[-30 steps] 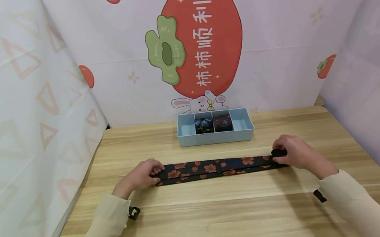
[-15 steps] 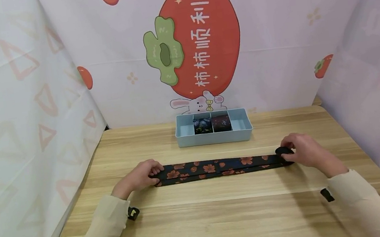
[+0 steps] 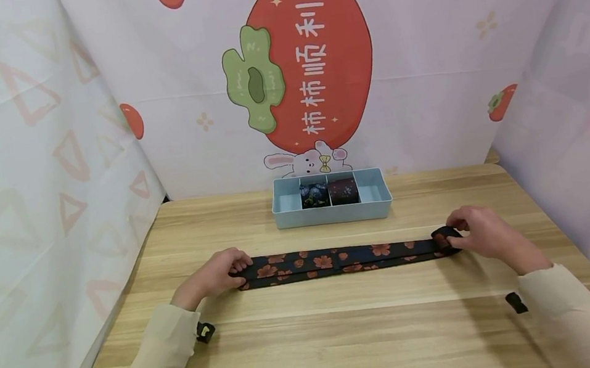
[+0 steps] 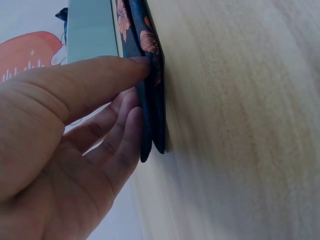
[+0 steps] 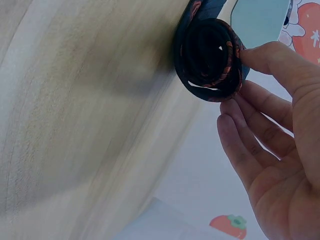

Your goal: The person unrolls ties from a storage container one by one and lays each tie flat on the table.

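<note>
A dark necktie with orange-red flowers lies stretched sideways across the wooden table, folded lengthwise into layers. My left hand pinches its left end between thumb and fingers; in the left wrist view the thumb lies over the layered fabric, with fingertips behind it. At the other end the fabric is coiled into a roll, standing on its edge, with small gaps between its outer turns. My right hand holds this roll, thumb on one side and fingertips on the other, as the right wrist view shows.
Behind the necktie stands a light-blue divided box. Its two middle compartments hold a rolled blue patterned necktie and a rolled dark maroon one; the outer compartments are bare. Printed cloth hangs behind the table and along both sides.
My right hand has shifted to the right with the coiled end, and more of the roll shows now. The left hand keeps its pinch almost in place. The head view has drifted slightly.
</note>
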